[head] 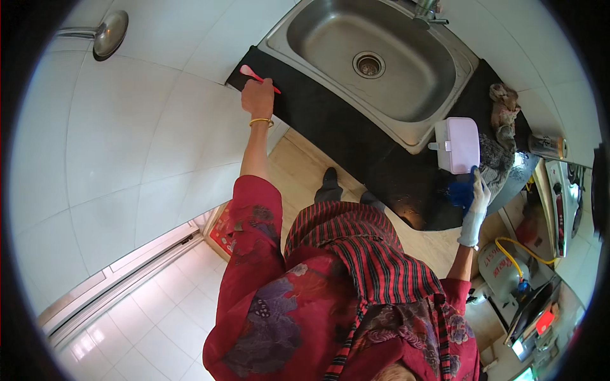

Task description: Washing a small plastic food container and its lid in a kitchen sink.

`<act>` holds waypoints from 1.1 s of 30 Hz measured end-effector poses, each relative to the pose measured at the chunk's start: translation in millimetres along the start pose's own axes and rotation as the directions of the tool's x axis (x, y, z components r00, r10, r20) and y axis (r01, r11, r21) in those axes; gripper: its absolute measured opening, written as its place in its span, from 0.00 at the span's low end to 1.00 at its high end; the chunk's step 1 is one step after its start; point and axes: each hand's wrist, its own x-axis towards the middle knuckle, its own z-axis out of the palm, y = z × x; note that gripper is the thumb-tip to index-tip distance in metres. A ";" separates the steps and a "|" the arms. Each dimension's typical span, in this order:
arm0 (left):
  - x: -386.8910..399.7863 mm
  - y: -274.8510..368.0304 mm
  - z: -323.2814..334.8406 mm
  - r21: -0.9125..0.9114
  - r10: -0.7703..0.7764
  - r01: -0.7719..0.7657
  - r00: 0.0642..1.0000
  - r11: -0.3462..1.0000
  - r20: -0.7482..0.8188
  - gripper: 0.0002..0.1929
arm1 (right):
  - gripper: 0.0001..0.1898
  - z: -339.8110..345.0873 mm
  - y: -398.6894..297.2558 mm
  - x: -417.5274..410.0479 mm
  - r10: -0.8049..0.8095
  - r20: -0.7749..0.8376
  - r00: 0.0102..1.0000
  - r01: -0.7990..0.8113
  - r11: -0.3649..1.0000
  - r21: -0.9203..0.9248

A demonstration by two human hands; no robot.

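Note:
My bare left hand [258,97], with a gold bangle at its wrist, is closed around a small red and pale pink spoon [249,72] over the left end of the black counter. On the right, my right hand [478,193] wears a white work glove with blue on its fingers. Its fingertips are at the lower edge of a plastic box with a pale pink lid [463,145]; whether they grip it cannot be told. The box sits beside the sink's corner, its clasp facing left. A dark blue thing [460,193] lies left of the glove.
A steel sink [405,85] with a tap [426,14] is set in the black counter [329,109]. Crumpled cloths [504,114] and a can [548,146] lie at the right. A gas stove [557,205] and gas cylinder [503,266] are beyond. A ladle [110,35] hangs on the tiled wall.

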 end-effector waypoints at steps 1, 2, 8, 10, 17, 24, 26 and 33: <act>2.0 -0.4 3.2 -0.003 0.005 -0.005 1.000 1.000 0.005 0.18 | 0.24 -9.1 2.4 -4.2 0.025 -0.037 0.999 -0.025 1.000 -0.013; 3.8 -0.5 6.8 -0.007 0.008 -0.008 1.000 1.000 0.030 0.18 | 0.23 -25.4 16.5 -3.0 -0.049 -0.050 0.998 0.050 0.999 0.018; 37.3 -43.4 22.9 -0.053 0.040 -0.036 0.996 0.998 0.078 0.22 | 0.17 -6.7 -42.3 -41.9 -0.106 -0.223 0.969 0.141 0.980 0.143; 31.8 -39.2 5.1 -0.179 0.087 -0.075 0.994 0.981 0.062 0.20 | 0.19 -15.9 -33.9 -38.7 -0.631 -0.174 0.756 0.232 0.507 -0.831; -20.4 9.5 -18.2 -0.457 0.128 -0.033 0.976 0.889 0.178 0.12 | 0.16 -20.6 -34.1 -49.9 -0.599 -0.138 0.788 0.272 0.541 -0.796; -91.4 55.6 -33.2 -0.543 0.262 -0.060 0.916 0.838 0.303 0.12 | 0.54 51.3 -76.1 -55.1 -0.612 0.050 0.790 0.397 0.446 -0.802; -114.7 68.7 -34.8 -0.566 0.297 -0.042 0.881 0.823 0.367 0.11 | 0.59 64.1 -77.6 -47.2 -0.605 0.076 0.792 0.408 0.432 -0.804; -164.2 83.9 -28.0 -0.657 0.452 -0.033 0.751 0.753 0.481 0.10 | 0.51 92.1 -101.8 -25.8 -0.642 0.254 0.723 0.460 0.174 -0.871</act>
